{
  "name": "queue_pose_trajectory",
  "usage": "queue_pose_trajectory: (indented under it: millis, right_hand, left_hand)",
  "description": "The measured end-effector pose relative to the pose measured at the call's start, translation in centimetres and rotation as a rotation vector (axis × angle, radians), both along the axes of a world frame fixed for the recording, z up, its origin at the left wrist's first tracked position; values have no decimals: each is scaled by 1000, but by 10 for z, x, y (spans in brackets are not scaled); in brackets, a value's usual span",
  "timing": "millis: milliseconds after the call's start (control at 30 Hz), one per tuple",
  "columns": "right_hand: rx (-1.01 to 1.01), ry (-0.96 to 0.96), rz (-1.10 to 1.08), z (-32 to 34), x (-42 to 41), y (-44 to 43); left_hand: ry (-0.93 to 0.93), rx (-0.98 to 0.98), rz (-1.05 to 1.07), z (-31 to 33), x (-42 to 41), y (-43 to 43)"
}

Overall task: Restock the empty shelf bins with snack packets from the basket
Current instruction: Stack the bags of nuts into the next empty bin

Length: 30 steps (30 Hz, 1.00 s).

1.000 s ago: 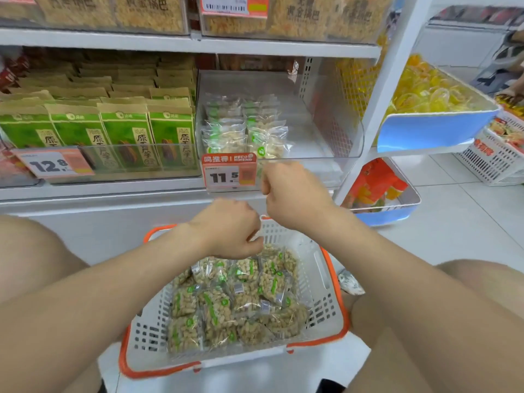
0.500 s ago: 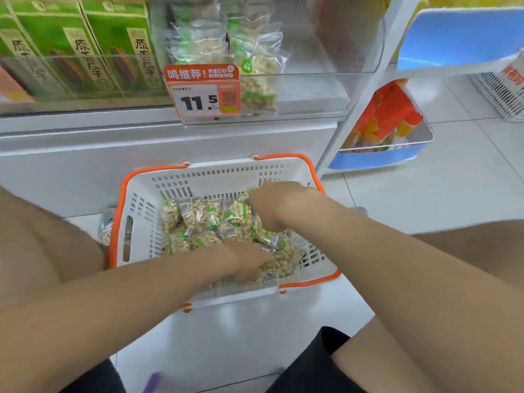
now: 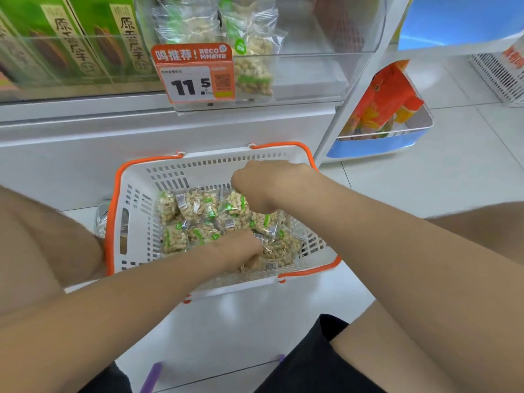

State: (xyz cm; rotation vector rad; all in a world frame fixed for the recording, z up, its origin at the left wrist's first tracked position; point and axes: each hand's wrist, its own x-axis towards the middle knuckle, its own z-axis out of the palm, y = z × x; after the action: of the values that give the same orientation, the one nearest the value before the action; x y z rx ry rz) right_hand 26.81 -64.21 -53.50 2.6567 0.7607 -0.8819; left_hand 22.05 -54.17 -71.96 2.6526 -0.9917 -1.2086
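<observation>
A white basket with an orange rim stands on the floor between my knees, holding several clear snack packets with green labels. My right hand is at the back of the basket, fingers curled down round a packet there. Reaching into the near right corner, my left hand has its fingers dug in round another packet. Above, the clear shelf bin holds a few of the same packets on its left side, and its right side is bare.
An orange price tag reading 11.5 hangs on the bin's front. Green boxes fill the bin to the left. A blue-and-white bin of orange packets sits low on the right. One loose packet lies left of the basket.
Both hands dropped from in front of the shelf bin into the basket. My view tilted down and came closer. Since half a second ago the hands have barely shifted among the packets.
</observation>
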Motion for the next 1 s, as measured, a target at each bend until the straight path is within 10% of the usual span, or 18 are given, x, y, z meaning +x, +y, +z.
queue_pose_trajectory:
  millis: [433,633,1000]
  right_hand:
    - [-2,63,-128,30,-3,-8]
    - [439,-101,-316,48,-4,-17]
    - [1408,52,-735,84,5,-4]
  left_hand:
    - [-268,-777,974,114,36,44]
    - [-306,-1018,1151,173,36,39]
    - [-1010,-1093,876,259,56,54]
